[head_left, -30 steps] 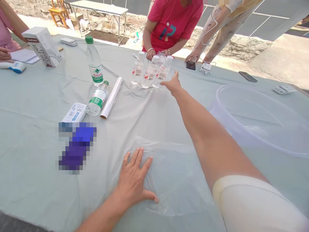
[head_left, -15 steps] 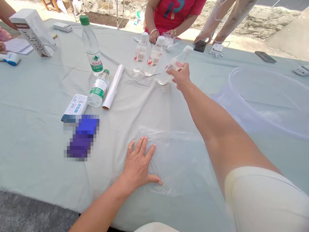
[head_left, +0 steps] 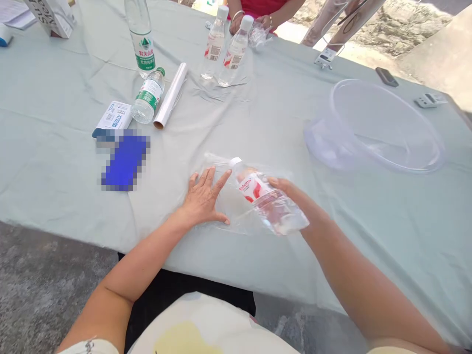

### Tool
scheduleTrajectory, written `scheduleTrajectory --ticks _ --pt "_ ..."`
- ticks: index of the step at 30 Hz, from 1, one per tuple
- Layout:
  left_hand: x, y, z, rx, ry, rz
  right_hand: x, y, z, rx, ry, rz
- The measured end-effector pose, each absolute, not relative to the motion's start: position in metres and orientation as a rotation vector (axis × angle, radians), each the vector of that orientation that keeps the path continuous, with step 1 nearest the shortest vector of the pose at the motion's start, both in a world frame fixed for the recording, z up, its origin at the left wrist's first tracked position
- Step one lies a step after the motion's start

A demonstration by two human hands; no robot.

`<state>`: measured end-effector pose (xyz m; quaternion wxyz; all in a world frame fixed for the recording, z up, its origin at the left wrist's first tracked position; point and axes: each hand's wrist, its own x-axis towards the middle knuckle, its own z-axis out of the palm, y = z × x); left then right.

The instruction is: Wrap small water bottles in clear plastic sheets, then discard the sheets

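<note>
LH (head_left: 202, 200) splayed, RH (head_left: 300, 199) holds btl (head_left: 263, 197)

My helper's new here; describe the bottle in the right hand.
On the pale tablecloth, find the spread left hand touching clear film. Beside it, the right hand holds the bottle, tilted, while its two white-capped lookalikes stand upright.

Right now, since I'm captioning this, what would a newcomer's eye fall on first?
A tilted, white-capped bottle in the right hand, near centre, catches the eye first. Beside it, the left hand lies spread at the edge of clear film. Farther right sits a translucent basin.
</note>
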<state>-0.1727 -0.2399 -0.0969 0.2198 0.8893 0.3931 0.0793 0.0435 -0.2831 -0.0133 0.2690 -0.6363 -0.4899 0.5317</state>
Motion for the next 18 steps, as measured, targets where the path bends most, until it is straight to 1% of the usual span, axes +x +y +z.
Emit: scheduleTrajectory --ticks 2,4,9,11,16,18 --pt "-0.172 -0.24 -0.099 2.432 1.086 0.26 0.025 -0.284 -0.025 -1.527 -1.189 1.648" --pt "-0.173 -0.24 -0.098 2.392 1.089 0.295 0.013 -0.278 -0.036 -1.425 -1.134 1.678" --pt "-0.185 -0.235 -0.082 2.28 0.98 0.305 0.01 -0.275 -0.048 -1.506 -1.009 1.559" --pt "-0.193 -0.23 -0.073 2.194 0.948 0.323 0.013 -0.28 -0.046 -1.52 -0.939 1.572" --pt "-0.204 -0.219 -0.063 2.042 0.986 0.358 0.014 -0.283 -0.038 -1.595 -0.908 1.847" --pt "-0.204 -0.218 -0.062 2.021 0.985 0.357 0.014 -0.277 -0.039 -1.554 -0.918 1.93"
